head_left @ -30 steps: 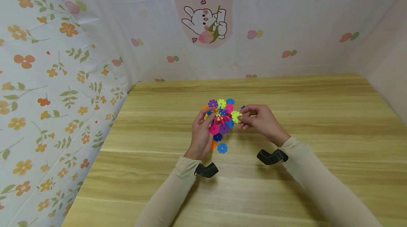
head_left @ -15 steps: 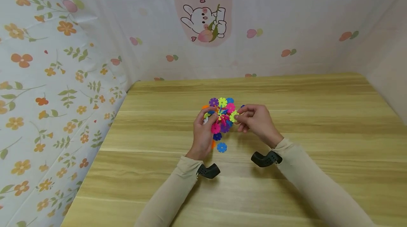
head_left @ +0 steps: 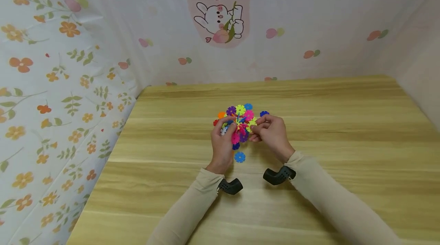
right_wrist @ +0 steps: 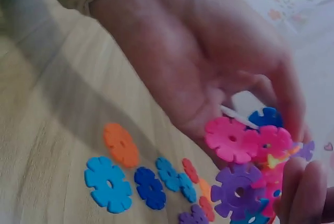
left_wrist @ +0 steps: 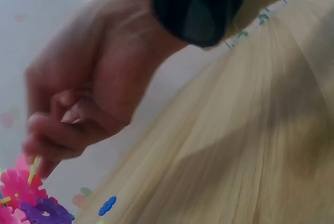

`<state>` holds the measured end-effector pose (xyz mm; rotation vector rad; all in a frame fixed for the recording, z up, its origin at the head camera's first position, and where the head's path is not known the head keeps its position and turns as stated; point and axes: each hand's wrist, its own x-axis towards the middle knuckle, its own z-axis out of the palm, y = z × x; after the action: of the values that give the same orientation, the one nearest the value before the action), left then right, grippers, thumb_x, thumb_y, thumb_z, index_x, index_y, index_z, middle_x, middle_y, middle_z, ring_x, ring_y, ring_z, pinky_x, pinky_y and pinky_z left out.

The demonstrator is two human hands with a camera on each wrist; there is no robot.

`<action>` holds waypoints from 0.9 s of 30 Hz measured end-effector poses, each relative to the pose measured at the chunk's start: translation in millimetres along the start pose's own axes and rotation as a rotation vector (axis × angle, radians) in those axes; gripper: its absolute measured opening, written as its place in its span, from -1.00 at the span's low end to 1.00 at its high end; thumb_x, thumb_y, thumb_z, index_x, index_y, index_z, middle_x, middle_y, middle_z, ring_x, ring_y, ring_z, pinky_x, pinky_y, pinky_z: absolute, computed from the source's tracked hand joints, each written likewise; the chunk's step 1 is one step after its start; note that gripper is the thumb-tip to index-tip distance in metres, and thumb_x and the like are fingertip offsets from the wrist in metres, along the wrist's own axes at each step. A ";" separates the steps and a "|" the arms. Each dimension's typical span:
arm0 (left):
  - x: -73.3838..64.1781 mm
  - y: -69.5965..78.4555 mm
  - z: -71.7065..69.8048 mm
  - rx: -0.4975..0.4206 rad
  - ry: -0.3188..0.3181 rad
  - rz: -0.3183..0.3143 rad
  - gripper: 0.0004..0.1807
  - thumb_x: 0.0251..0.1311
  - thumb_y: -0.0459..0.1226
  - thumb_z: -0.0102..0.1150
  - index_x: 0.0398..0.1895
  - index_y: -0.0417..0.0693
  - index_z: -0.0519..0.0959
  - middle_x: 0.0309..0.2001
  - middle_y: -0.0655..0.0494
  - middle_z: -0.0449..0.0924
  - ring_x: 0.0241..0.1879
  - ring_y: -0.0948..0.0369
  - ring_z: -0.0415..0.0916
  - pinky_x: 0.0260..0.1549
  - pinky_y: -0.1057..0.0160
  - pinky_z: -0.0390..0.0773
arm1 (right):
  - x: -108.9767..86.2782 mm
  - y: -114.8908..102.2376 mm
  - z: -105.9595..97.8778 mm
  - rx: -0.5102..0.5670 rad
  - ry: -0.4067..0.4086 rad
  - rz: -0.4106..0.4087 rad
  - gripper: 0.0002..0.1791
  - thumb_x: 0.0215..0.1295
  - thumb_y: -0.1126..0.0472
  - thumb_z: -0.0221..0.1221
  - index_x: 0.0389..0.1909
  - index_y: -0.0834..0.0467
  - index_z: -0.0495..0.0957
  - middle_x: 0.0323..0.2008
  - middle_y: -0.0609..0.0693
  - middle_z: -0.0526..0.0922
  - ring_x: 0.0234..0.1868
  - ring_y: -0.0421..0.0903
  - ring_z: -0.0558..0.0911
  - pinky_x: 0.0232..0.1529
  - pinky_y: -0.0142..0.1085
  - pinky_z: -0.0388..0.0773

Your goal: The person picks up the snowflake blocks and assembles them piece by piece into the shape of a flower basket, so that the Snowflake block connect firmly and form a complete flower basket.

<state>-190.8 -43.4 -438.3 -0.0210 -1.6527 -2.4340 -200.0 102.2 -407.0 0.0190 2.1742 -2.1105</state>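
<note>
My left hand point(head_left: 221, 147) holds a bunch of joined snowflake building discs point(right_wrist: 240, 187), notched and mostly pink and purple, above the middle of the table. From the right, my right hand point(head_left: 273, 132) pinches a yellow-green snowflake disc point(head_left: 252, 124) between thumb and forefinger, right at the bunch's side. In the left wrist view the right hand point(left_wrist: 94, 78) is seen side-on, with pink and purple discs below its fingertips. The right wrist view shows the left hand point(right_wrist: 182, 41) behind the bunch, and blurred right fingertips point(right_wrist: 308, 192) in front. Fingers hide part of the join.
Loose discs lie on the wooden table point(head_left: 326, 107) under and around the hands: a light blue disc point(head_left: 240, 157) nearest the person, an orange disc point(right_wrist: 121, 145), and a dark blue disc point(head_left: 264, 113) behind the right hand. A printed cloth point(head_left: 288, 16) hangs behind.
My right hand has moved left with the yellow-green disc, bringing it against the bunch. The left hand has shifted slightly right. More of the dark blue disc behind the right hand shows.
</note>
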 end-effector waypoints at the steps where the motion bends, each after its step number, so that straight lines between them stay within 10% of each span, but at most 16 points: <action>1: 0.0 -0.4 0.2 0.004 0.002 0.007 -0.81 0.26 -0.38 0.07 -0.11 -0.29 0.52 -0.10 -0.02 0.40 -0.33 0.20 0.39 -0.38 0.39 0.49 | 0.3 -0.1 0.8 0.004 0.001 0.004 -0.85 0.23 0.44 0.13 -0.29 0.40 0.34 -0.46 0.33 0.62 -0.61 -0.04 0.65 -0.42 -0.07 0.60; 8: -0.3 3.3 -3.1 0.044 -0.121 0.008 -0.73 0.31 -0.29 0.04 0.01 -0.23 0.49 0.02 0.00 0.37 -0.29 0.18 0.41 -0.32 0.38 0.50 | 4.2 -3.4 -12.0 0.002 -0.046 0.000 -0.82 0.28 0.38 0.12 -0.21 0.42 0.38 -0.40 0.39 0.59 -0.60 -0.04 0.63 -0.49 -0.19 0.62; 18: 6.0 23.4 -23.5 0.200 -0.515 -0.151 -0.58 0.35 -0.24 0.00 0.27 0.07 0.37 0.31 0.21 0.18 0.09 -0.01 0.37 -0.04 -0.04 0.46 | 11.9 -15.6 -40.1 -0.200 -0.080 -0.060 -0.75 0.35 0.26 0.07 -0.08 0.34 0.52 -0.39 0.37 0.51 -0.62 -0.08 0.50 -0.53 -0.26 0.57; 27: 4.8 16.7 -25.9 0.333 -0.489 -0.129 -0.65 0.27 -0.20 0.12 0.13 0.16 0.51 0.19 0.23 0.31 0.02 0.11 0.40 -0.10 0.07 0.49 | 17.4 -23.9 -28.0 -0.334 -0.223 -0.140 -0.74 0.38 0.17 0.04 -0.15 0.26 0.59 -0.52 0.20 0.50 -0.63 -0.02 0.46 -0.62 -0.26 0.46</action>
<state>-190.0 -73.9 -432.1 -0.5109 -2.3124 -2.3312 -221.3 128.2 -384.0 -0.3866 2.4131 -1.6845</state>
